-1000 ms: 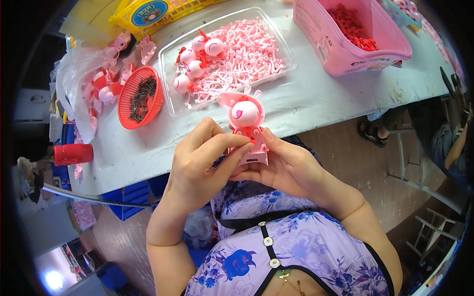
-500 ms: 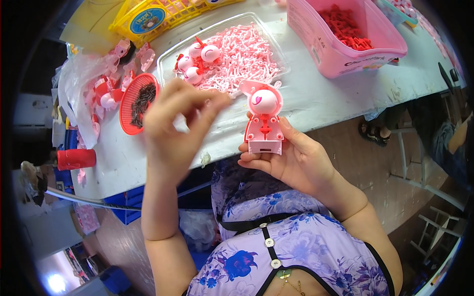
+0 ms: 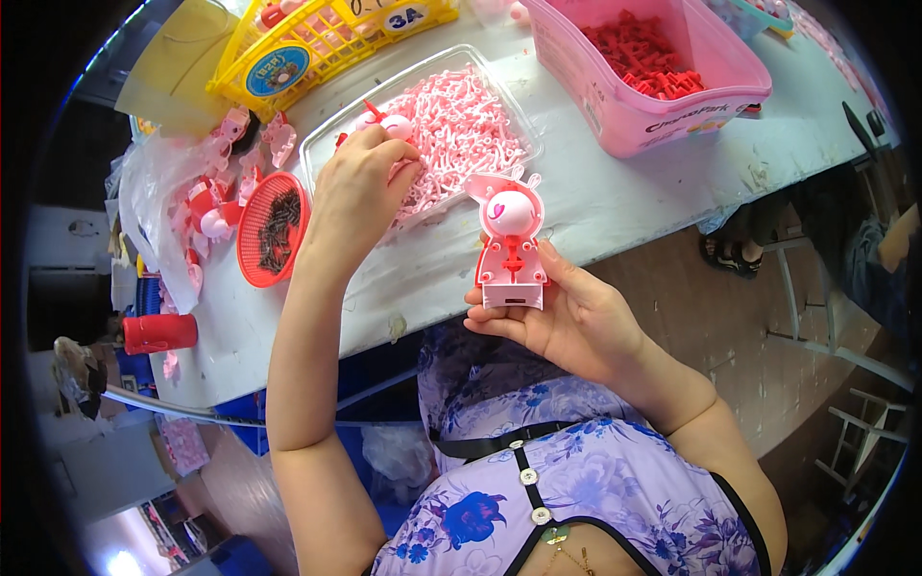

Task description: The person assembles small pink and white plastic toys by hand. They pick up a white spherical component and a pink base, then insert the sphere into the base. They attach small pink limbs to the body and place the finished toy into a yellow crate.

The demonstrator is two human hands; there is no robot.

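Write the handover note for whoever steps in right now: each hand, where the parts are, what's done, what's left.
Left hand: reaching into the clear tray of small pink parts, fingers curled at the pile; whether it has gripped one cannot be seen.
Right hand: holding the pink toy figure upright by its base, above the table edge.
Nearby: red basket of dark small pieces left of the tray, pink bin of red parts to the right.
Done: figure's head and red front piece are on.
Left: likely fetch a pink part and fit it to the figure.
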